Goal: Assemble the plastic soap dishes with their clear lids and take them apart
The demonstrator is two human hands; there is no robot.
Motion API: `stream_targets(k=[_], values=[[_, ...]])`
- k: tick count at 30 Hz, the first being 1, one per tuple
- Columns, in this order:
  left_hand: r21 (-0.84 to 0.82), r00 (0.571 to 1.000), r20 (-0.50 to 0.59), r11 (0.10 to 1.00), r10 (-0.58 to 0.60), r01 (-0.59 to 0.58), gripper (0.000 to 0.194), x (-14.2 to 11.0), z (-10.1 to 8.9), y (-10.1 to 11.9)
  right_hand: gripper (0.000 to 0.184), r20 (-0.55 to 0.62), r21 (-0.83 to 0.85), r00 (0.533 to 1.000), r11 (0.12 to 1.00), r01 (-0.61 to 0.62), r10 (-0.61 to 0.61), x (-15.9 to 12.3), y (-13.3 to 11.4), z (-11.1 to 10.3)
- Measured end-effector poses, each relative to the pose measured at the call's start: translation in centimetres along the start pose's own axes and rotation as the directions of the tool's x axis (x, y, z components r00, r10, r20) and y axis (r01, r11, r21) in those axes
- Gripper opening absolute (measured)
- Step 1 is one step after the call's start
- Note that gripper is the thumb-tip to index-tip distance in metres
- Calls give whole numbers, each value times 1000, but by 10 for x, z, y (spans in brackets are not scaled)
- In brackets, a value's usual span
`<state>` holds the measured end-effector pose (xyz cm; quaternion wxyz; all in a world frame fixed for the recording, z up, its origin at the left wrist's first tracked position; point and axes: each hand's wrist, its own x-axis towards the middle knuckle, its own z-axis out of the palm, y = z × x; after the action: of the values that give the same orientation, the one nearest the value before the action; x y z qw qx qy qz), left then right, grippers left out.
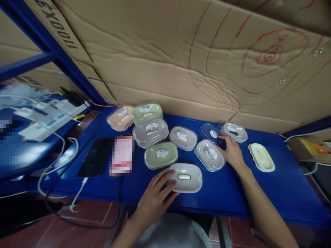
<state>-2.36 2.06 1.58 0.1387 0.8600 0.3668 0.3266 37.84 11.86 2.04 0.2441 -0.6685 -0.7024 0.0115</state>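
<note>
My left hand point(159, 187) grips the left end of a lidless pale grey soap box point(193, 177) near the table's front edge. A cream-coloured slot shows in the middle of its base. My right hand point(232, 150) has its thumb and fingers at the right edge of a clear lid point(208, 132) bearing a round sticker. Just below that lid lies a lidded grey soap box point(203, 156), close to my right thumb. Behind my right fingers sits another clear-lidded box point(239, 132). Farther right lies a cream oval tray point(261, 157).
Lidded soap boxes in green point(161, 155), grey point(150, 132) and peach point(120, 119) cluster left of centre. A black phone point(94, 157) and a blurred pink item point(122, 155) lie left. Cables and a power strip point(55, 117) occupy the far left. Cardboard point(155, 51) walls the back.
</note>
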Motion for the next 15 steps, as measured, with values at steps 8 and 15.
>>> stream_targets(k=[8, 15], values=[[-40, 1000, -5, 999, -26, 26, 24, 1, -3, 3, 69, -6, 140, 997, 987, -79, 80, -6, 3, -4], [-142, 998, -40, 989, -52, 46, 20, -3, -6, 3, 61, 128, 710, 904, 598, -371, 409, -37, 8, -41]])
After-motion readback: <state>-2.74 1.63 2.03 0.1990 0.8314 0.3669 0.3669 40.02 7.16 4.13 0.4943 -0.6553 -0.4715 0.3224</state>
